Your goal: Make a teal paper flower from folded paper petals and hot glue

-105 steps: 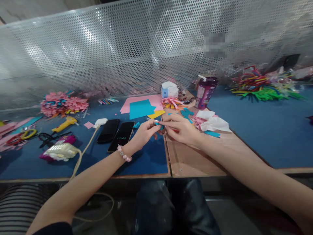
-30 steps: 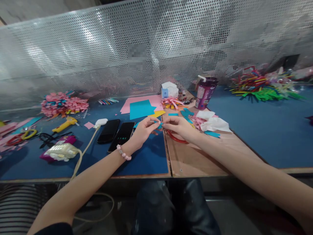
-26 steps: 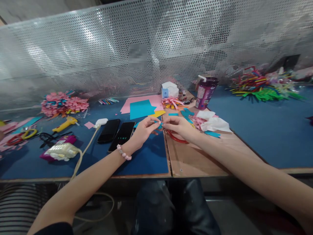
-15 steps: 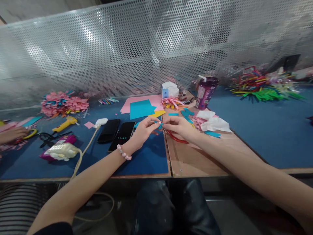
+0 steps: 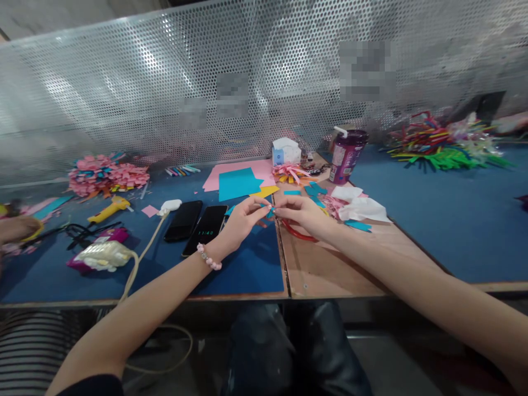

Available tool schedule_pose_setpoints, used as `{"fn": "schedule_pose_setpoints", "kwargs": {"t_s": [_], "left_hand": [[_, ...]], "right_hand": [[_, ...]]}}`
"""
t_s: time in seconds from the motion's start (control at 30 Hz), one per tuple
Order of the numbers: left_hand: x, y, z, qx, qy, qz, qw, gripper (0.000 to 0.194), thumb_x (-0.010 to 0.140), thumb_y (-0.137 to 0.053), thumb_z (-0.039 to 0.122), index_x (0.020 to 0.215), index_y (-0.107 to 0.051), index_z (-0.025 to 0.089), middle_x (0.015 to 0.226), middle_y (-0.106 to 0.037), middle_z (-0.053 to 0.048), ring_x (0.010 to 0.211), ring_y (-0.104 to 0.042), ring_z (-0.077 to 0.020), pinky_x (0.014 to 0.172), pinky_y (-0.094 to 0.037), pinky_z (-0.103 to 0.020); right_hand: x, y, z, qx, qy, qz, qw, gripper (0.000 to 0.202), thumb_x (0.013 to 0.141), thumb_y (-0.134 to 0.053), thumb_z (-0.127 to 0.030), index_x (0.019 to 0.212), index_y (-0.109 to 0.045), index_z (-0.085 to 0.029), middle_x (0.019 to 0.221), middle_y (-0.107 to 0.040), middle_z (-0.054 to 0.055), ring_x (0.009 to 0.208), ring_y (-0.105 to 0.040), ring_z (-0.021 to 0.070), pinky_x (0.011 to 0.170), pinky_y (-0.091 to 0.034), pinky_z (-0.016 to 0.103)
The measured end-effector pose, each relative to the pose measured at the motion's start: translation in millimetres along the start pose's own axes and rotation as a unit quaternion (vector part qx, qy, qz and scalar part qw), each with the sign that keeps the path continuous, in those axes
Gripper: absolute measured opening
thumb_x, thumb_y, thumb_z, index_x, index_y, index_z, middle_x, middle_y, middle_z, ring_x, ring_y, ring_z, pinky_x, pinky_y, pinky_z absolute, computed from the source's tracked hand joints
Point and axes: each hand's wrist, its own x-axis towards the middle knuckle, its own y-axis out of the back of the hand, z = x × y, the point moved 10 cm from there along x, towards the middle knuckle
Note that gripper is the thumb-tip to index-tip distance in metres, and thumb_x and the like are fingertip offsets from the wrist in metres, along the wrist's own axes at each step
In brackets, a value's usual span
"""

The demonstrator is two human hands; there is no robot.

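Observation:
My left hand [image 5: 241, 223] and my right hand [image 5: 303, 214] meet above the table seam, both pinching one small blue paper strip [image 5: 270, 211] between their fingertips. My left wrist wears a pink bead bracelet [image 5: 208, 258]. Under my right hand lie red-handled scissors [image 5: 297, 232] on the wooden board [image 5: 330, 269]. More blue strips [image 5: 315, 190] lie just beyond my right hand. A blue paper sheet [image 5: 237, 183] rests on a pink sheet [image 5: 256, 168] behind my hands.
Two black phones [image 5: 193, 223] lie left of my hands. A yellow glue gun [image 5: 109, 209], a pink paper pile [image 5: 107, 173], white tissue [image 5: 358, 206], a purple cup [image 5: 345, 157] and a tissue box [image 5: 285, 151] surround them. Another person's hand [image 5: 16, 228] shows at far left.
My hands rose slightly off the table with the blue strip, uncovering the red scissors. At the far left another person's hand has come in and taken the yellow-handled scissors.

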Motion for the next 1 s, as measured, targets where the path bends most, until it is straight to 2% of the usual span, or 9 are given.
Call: {"fn": "schedule_pose_setpoints", "kwargs": {"t_s": [0.2, 0.33, 0.63, 1.0], "left_hand": [[-0.4, 1.4, 4.9, 0.040, -0.020, 0.004, 0.999, 0.019, 0.083, -0.063, 0.034, 0.092, -0.060, 0.017, 0.086, -0.065, -0.004, 0.079, -0.063, -0.0167, 0.065, -0.052, -0.027], [-0.3, 0.6, 5.6, 0.053, -0.023, 0.001, 0.998, 0.021, 0.082, -0.064, 0.034, 0.093, -0.060, 0.017, 0.089, -0.065, -0.005, 0.079, -0.061, -0.0162, 0.064, -0.052, -0.026], [0.3, 1.8, -0.6, 0.013, 0.008, 0.013, 1.000, 0.023, 0.079, -0.066, 0.034, 0.091, -0.061, 0.015, 0.093, -0.064, -0.006, 0.083, -0.061, -0.0168, 0.064, -0.052, -0.027], [-0.5, 1.1, 2.7, 0.026, -0.003, 0.011, 1.000, 0.020, 0.078, -0.066, 0.033, 0.087, -0.059, 0.016, 0.086, -0.063, -0.004, 0.079, -0.059, -0.0150, 0.063, -0.051, -0.025]], "right_hand": [[-2.1, 0.0, -3.5, -0.004, -0.005, 0.008, 1.000, 0.018, 0.077, -0.067, -0.032, 0.073, -0.067, -0.014, 0.074, -0.065, 0.001, 0.068, -0.057, 0.0115, 0.067, -0.042, 0.026], [-2.2, 2.6, -5.0, -0.018, -0.003, 0.020, 1.000, 0.020, 0.077, -0.067, -0.033, 0.071, -0.066, -0.014, 0.070, -0.062, 0.000, 0.064, -0.054, 0.0106, 0.063, -0.039, 0.025], [-1.3, 1.9, -3.6, -0.055, 0.035, -0.002, 0.998, 0.019, 0.079, -0.066, -0.035, 0.079, -0.068, -0.016, 0.075, -0.065, 0.000, 0.069, -0.057, 0.0119, 0.066, -0.041, 0.025], [-2.7, 2.4, -8.7, -0.087, 0.049, 0.013, 0.995, 0.018, 0.079, -0.063, -0.034, 0.077, -0.066, -0.016, 0.073, -0.064, 0.000, 0.067, -0.056, 0.0125, 0.064, -0.041, 0.026]]}}
